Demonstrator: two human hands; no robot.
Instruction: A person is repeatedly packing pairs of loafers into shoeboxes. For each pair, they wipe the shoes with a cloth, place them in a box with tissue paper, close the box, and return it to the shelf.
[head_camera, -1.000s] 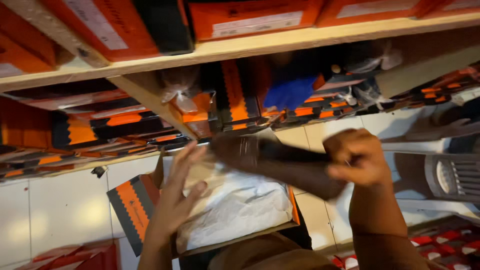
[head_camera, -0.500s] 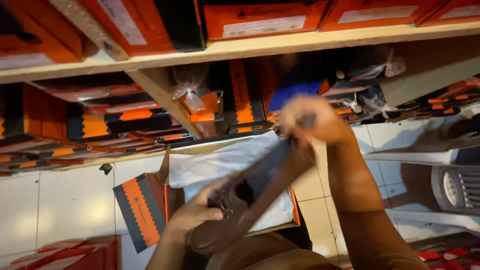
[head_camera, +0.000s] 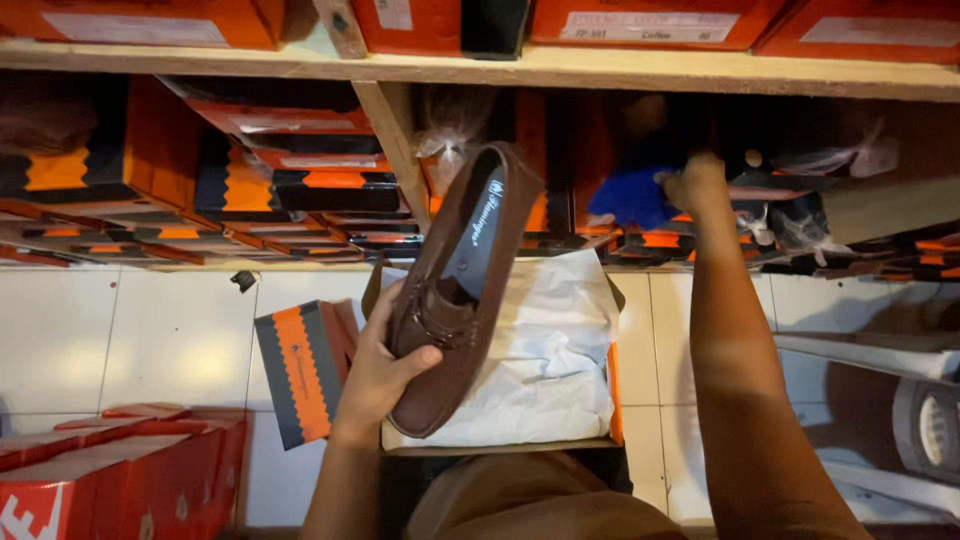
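Wooden shelves (head_camera: 640, 68) filled with orange and black shoe boxes (head_camera: 300, 185) cover the far wall, and below them is a white tiled floor (head_camera: 150, 340) with more red-orange boxes (head_camera: 110, 470) at the near left. Compared with half a second ago, the brown shoe (head_camera: 460, 290) is now held only by the left hand (head_camera: 385, 365); before, both hands were on it and it lay lower and more across the open box. Now it stands almost upright, with the heel end up toward the shelf and the toe down, so the dark insole is visible. The left hand wraps the lower part of the shoe, thumb on the front and fingers behind, closed firmly on it. The right hand (head_camera: 695, 182) has left the shoe and is now stretched far up into the shelf, near a blue object (head_camera: 625, 195) between the boxes; the fingers are curled, but I cannot tell if they hold something. Under the shoe, an open shoe box (head_camera: 612, 400) with white wrapping paper (head_camera: 550, 350) rests just above the person's lap, and its orange and grey lid (head_camera: 300, 365) stands at the left of it.
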